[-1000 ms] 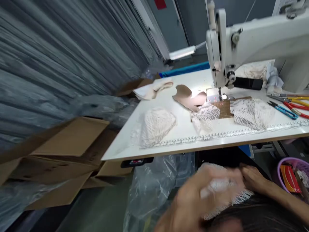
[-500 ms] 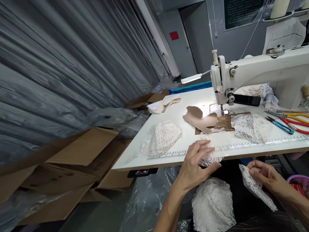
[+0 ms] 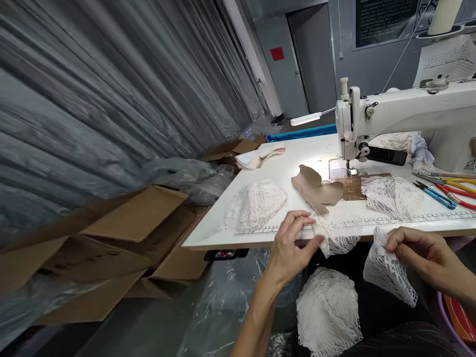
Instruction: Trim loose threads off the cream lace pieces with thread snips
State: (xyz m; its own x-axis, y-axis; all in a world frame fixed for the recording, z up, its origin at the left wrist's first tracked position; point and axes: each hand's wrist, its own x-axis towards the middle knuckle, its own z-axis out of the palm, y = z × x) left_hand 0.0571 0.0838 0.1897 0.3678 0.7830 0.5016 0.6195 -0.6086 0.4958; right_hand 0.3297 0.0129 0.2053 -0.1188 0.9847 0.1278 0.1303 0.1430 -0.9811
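My right hand point(image 3: 427, 253), closed in a pinch between thumb and fingers, holds a white lace piece point(image 3: 386, 272) in front of the table edge. At the left edge of another lace piece point(image 3: 342, 238), which hangs partly over the table's front edge, is my left hand point(image 3: 288, 250). Its thumb and fingers are apart, with the thumb tip beside or touching that lace; I cannot tell which. Below the hands, a white lace cup point(image 3: 329, 312) rests on my dark-clothed lap. Behind the left hand, tan curved pattern pieces point(image 3: 318, 188) lie near the sewing machine point(image 3: 401, 109).
More lace lies on the white table point(image 3: 208, 228): a lace cup point(image 3: 262, 203) at left and a lace piece point(image 3: 392, 196) at right. Blue thread snips point(image 3: 435, 194) and red-handled scissors point(image 3: 459, 198) sit at the right. Open cardboard boxes point(image 3: 134, 215) stand to the left.
My right hand has risen and turned its lace piece towards the table. My left hand has shifted slightly left, off the lace it lay over. The view has shifted a little left.
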